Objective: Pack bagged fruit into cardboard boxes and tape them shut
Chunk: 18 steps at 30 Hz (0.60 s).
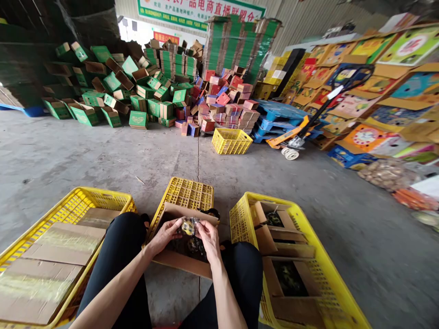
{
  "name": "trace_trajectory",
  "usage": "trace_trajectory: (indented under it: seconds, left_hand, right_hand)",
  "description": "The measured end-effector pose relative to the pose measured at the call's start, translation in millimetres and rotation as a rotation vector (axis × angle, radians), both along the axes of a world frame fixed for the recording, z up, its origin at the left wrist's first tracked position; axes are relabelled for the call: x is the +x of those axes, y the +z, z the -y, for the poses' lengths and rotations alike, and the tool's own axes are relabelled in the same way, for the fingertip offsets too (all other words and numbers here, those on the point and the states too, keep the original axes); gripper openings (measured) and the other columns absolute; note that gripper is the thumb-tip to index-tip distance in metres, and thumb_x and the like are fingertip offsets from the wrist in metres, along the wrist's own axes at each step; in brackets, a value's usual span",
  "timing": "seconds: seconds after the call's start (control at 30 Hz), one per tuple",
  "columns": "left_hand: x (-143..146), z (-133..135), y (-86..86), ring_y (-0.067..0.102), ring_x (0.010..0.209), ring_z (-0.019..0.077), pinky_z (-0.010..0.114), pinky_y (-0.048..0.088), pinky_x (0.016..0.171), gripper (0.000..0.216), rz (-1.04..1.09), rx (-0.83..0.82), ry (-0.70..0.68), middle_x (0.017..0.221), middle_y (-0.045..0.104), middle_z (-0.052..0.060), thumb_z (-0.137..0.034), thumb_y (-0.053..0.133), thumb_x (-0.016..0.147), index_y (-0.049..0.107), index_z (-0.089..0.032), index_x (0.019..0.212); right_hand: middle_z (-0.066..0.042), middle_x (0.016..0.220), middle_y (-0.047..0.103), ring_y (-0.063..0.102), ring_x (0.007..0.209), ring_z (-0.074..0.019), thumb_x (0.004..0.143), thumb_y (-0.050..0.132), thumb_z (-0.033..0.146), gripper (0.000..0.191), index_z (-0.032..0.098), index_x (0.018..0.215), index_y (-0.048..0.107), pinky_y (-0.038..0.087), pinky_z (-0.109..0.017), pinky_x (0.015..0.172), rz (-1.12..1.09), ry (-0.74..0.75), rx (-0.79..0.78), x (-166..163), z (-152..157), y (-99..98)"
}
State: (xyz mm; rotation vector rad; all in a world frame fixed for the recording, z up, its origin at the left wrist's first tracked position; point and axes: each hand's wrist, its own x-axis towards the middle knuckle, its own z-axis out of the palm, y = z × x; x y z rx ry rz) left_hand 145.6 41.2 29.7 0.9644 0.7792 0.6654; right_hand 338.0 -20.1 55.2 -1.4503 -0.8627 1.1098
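Between both hands is a small clear plastic packet with something yellowish and dark inside. The fingers of my left hand pinch its left end, while my right hand grips the right end. Just below lies an open cardboard box with dark, shiny packets in it, partly hidden by my hands. The box leans against a yellow plastic crate between my knees. What exactly the packet contains is too small to make out.
On the left, a yellow crate holds taped cardboard boxes. The right crate has open boxes with dark contents. Farther off are another yellow crate, a pallet jack, blue pallets and heaped green cartons.
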Motion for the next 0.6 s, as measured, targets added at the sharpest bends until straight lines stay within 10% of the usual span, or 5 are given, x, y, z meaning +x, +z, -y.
trace_trajectory:
  seconds: [0.6]
  left_hand:
    - [2, -3, 2.4, 0.052, 0.054, 0.0143, 0.025, 0.043, 0.053, 0.066, -0.168, 0.203, 0.163, 0.06, 0.061, 0.001, -0.08, 0.066, 0.085, 0.07, -0.015, 0.076]
  right_hand:
    - [-0.009, 0.077, 0.075, 0.068, 0.05, -0.0198, 0.08, 0.061, 0.084, 0.066, 0.019, 0.088, 0.07, 0.057, -0.029, 0.046, 0.204, -0.195, -0.007, -2, -7, -11.5]
